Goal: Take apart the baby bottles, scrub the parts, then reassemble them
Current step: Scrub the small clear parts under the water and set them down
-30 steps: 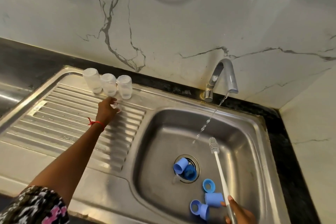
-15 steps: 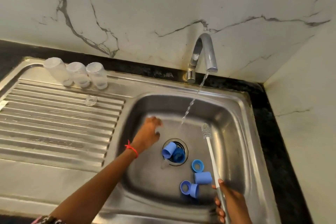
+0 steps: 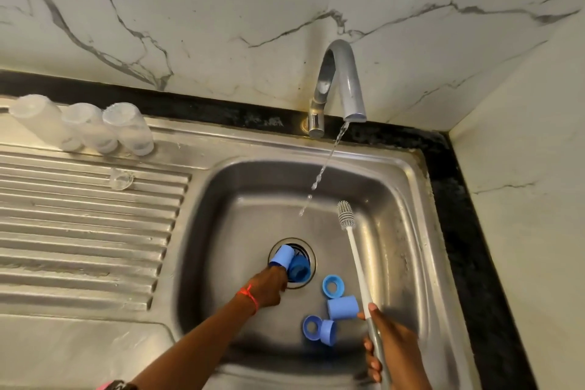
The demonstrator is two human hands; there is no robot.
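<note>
While left hand [image 3: 269, 286] touches it, blue cap [image 3: 281, 256]

Three clear bottles [image 3: 85, 127] stand inverted in a row behind the drainboard, a clear teat [image 3: 121, 179] just before them. Blue caps [image 3: 342, 308] and rings [image 3: 331, 286] lie scattered in the basin.

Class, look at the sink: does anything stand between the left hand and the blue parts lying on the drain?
Nothing visible does. The left hand is already at the round steel drain, touching the light blue plastic cap; whether it grips it cannot be told. The darker blue ring lies right beside that cap.
</note>
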